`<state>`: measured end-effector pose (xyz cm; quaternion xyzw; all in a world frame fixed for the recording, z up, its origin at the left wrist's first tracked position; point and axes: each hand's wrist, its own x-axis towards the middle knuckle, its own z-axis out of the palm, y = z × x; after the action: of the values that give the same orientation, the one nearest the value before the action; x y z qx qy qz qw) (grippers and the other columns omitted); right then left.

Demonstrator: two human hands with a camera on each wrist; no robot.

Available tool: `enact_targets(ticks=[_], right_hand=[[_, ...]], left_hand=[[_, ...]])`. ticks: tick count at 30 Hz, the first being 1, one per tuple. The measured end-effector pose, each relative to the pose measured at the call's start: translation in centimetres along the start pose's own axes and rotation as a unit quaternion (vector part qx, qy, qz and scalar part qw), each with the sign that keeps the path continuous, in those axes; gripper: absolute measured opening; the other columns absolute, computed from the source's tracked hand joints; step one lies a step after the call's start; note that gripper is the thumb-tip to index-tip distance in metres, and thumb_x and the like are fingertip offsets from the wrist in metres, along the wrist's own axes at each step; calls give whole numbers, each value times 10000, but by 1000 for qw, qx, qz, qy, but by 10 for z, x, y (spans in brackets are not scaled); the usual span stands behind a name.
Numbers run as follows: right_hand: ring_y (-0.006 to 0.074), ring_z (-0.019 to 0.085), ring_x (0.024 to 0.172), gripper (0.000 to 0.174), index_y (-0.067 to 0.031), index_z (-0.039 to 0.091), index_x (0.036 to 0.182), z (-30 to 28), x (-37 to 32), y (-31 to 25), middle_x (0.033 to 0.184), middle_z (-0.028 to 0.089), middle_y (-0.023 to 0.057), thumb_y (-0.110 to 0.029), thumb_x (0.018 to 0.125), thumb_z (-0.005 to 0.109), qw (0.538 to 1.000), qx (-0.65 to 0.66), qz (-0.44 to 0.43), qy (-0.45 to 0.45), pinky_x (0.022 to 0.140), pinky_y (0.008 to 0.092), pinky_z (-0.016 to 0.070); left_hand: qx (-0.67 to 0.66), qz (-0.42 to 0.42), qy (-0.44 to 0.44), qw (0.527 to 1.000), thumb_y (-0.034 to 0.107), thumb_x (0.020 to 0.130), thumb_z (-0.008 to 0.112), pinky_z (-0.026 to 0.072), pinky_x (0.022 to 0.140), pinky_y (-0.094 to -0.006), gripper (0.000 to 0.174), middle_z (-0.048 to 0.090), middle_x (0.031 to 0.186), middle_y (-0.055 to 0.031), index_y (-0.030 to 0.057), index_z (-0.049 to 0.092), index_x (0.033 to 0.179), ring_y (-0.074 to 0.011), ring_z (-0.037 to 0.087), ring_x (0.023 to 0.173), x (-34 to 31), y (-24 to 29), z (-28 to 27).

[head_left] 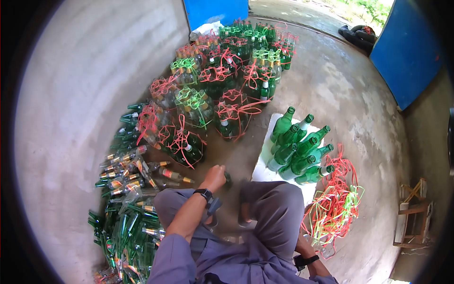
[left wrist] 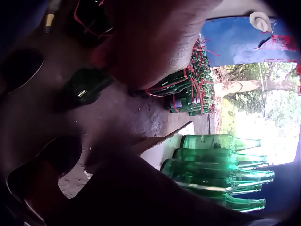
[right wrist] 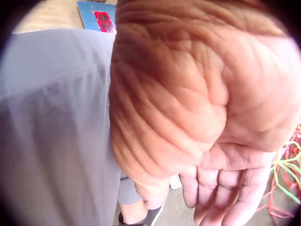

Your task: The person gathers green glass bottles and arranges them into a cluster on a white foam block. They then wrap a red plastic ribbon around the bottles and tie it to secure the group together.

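In the head view my left hand (head_left: 215, 178) is in front of my left knee, gripping a dark green glass bottle (head_left: 228, 180). The left wrist view shows this bottle (left wrist: 89, 87) low over the floor, its base away from the fist and its neck end hidden by the hand (left wrist: 155, 42). My right hand (head_left: 304, 246) hangs beside my right knee. Its palm (right wrist: 188, 89) faces the right wrist camera, with the fingers loosely extended and nothing in them. Several green bottles (head_left: 295, 156) stand upright in a tight group on a white board (head_left: 261, 168) ahead of my right knee.
A tangle of red and green plastic strips (head_left: 333, 208) lies right of the board. Ahead, bottle bundles (head_left: 227, 118) tied with such strips stretch toward the doorway. Loose bottles (head_left: 125, 227) lie heaped on my left along the wall. A small wooden stool (head_left: 416, 215) stands far right.
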<state>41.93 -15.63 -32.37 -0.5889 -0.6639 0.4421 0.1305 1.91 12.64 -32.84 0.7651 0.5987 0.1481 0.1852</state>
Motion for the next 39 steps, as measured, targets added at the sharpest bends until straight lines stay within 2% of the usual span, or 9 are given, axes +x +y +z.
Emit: enact_targets(ticks=[2, 9, 11, 17, 20, 25, 29, 32, 39], right_hand=[[434, 655, 841, 272, -37, 680, 1010, 7, -1, 9, 900, 681, 244, -259, 866, 616, 1000, -6, 5, -12, 692, 484, 521], [434, 657, 859, 285, -45, 683, 1030, 27, -4, 38, 927, 687, 242, -268, 865, 618, 999, -29, 16, -40, 699, 485, 521], [434, 657, 861, 287, -46, 683, 1033, 27, -6, 38, 931, 687, 241, -269, 864, 618, 998, -30, 19, -45, 700, 485, 521], [448, 647, 910, 334, -39, 674, 1069, 23, -9, 33, 983, 682, 252, -307, 887, 594, 996, -17, 58, -59, 731, 486, 516], [454, 641, 930, 345, -32, 673, 1072, 27, -10, 31, 981, 679, 261, -315, 896, 584, 996, 33, 76, -23, 745, 489, 512], [459, 639, 930, 350, -20, 672, 1050, 14, -4, 4, 980, 676, 266, -322, 898, 580, 991, 91, 98, -11, 745, 495, 507], [460, 642, 906, 343, -24, 674, 1032, 31, -6, 33, 966, 679, 259, -326, 891, 591, 998, 34, 47, -38, 738, 496, 508], [460, 644, 870, 335, -34, 678, 1024, 34, -6, 32, 946, 682, 250, -328, 881, 607, 996, 81, 44, 8, 725, 495, 512], [449, 645, 889, 323, -53, 683, 1044, 32, -3, 21, 936, 681, 248, -320, 876, 615, 990, 126, 45, 33, 750, 496, 514]], left_hand=[[-3, -33, -21, 999, 18, 749, 550, 512, 801, -490, 218, 670, 911, -244, 11, 698, 907, -427, 641, 879, -2, 2, 2], [21, -1, -25, 999, 8, 737, 551, 523, 809, -478, 240, 679, 883, -236, 8, 715, 912, -412, 653, 869, 6, 7, 5], [-9, -2, 16, 1000, 2, 728, 554, 525, 807, -477, 232, 681, 869, -232, 7, 716, 894, -410, 655, 861, 10, 10, 0], [1, -34, 24, 999, 8, 730, 569, 528, 800, -476, 230, 677, 876, -238, 16, 711, 912, -411, 655, 871, 26, 5, 4], [10, -38, 53, 998, 33, 773, 571, 532, 782, -479, 195, 681, 917, -223, 11, 690, 926, -403, 662, 864, 33, -13, 21], [0, -72, 32, 997, 87, 790, 600, 536, 779, -478, 221, 688, 940, -202, 44, 686, 989, -389, 667, 888, 34, -1, 4], [-4, -100, -1, 995, 162, 821, 629, 535, 792, -471, 246, 694, 965, -179, 89, 682, 1050, -373, 668, 927, 40, 4, -3], [19, -88, -36, 995, 211, 848, 636, 531, 813, -465, 264, 693, 994, -176, 98, 674, 1083, -373, 665, 952, 43, 7, -8], [29, -93, -67, 993, 238, 868, 635, 517, 849, -479, 390, 678, 1043, -217, 66, 595, 1215, -394, 647, 1004, 43, 13, -12]])
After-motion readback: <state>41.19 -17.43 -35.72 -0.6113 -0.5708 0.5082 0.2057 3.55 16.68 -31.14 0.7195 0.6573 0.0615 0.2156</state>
